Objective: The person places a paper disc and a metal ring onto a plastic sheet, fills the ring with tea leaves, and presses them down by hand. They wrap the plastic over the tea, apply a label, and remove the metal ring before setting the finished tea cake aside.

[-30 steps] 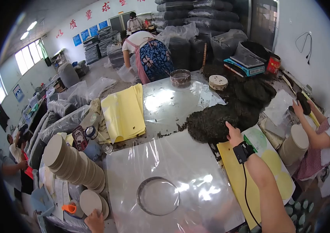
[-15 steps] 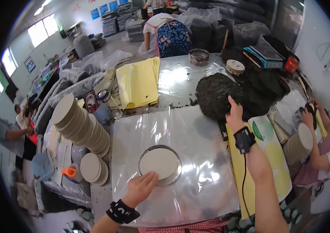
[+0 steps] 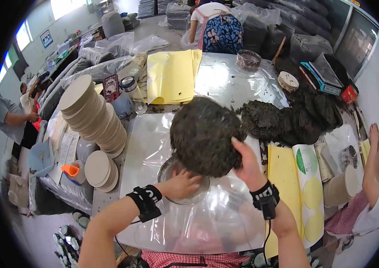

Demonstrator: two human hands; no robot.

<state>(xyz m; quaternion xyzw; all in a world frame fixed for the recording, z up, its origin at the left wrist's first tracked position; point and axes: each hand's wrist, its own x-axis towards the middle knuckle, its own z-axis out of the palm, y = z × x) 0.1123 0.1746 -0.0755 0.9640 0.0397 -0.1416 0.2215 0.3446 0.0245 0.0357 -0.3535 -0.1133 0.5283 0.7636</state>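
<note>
My right hand [image 3: 246,164] grips the lower right edge of a dark, round, crumbly-looking cake [image 3: 205,136], its thumb on the near face. The cake hangs tilted above the sheet of clear plastic [image 3: 149,134] and covers the far part of a round metal ring [image 3: 160,173]. My left hand [image 3: 183,183] lies palm down inside the ring, fingers spread. The hand and the cake hide most of what is inside the ring.
Stacked pale discs [image 3: 95,120] and a shorter stack [image 3: 100,169] stand at left. More dark cakes [image 3: 287,123] lie at right, near yellow sheets [image 3: 283,187]. A glass jar [image 3: 133,94] stands beyond the tall stack. A co-worker's arm [image 3: 372,165] is at far right.
My right hand has lifted a dark cake from the pile and brought it left over the ring. My left hand has moved from the pale disc's edge to inside the ring.
</note>
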